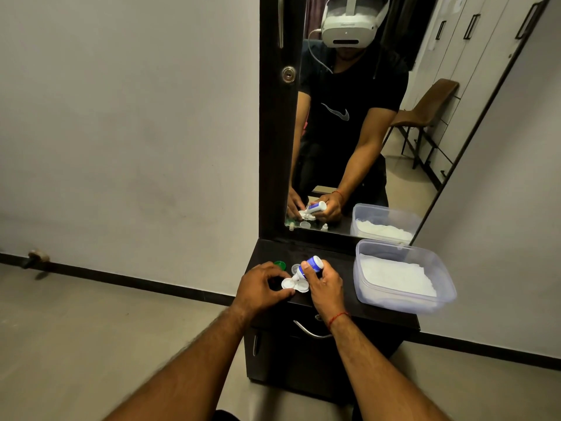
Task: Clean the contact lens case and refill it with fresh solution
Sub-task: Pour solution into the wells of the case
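White lens case sits on the dark surface, my left hand pinching its edge to steady it while my right hand grips the tilted solution bottle, nozzle down over one well, evidently for filling, green cap set aside behind.

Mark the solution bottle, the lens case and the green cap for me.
solution bottle [313, 264]: head view, on its blue-and-white body.
lens case [287, 283]: head view, on its left white well.
green cap [280, 264]: head view, on its visible rim.
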